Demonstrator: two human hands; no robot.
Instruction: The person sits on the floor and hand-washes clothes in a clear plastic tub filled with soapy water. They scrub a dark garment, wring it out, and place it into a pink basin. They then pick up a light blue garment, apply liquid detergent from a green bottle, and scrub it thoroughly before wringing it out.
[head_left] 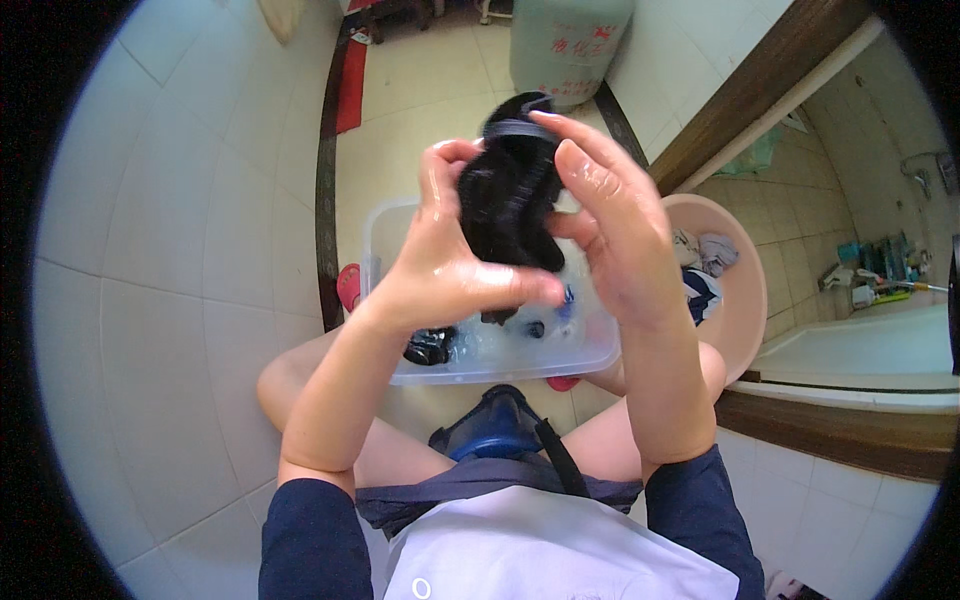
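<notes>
My two wet hands hold up a dark piece of clothing (510, 195), black with a grey band near its top; its exact kind is unclear. My left hand (440, 250) grips its left side, thumb stretched out below it. On the right side, my right hand (610, 215) has its fingers curled against the cloth near the band. Beneath both hands is a clear plastic tub (480, 376) of cloudy, soapy water. Black cloth (430, 346) lies in the tub's near left corner, and a small blue thing (567, 298) shows towards its right. My hands hide part of the tub.
To the right stands a peach basin (745, 270) of clothes (703, 292), beside a wooden door frame (770, 90). A large pale container (570, 45) is at the back. Tiled wall (180, 280) rises on the left. A blue object with a black strap (495, 425) sits between my legs.
</notes>
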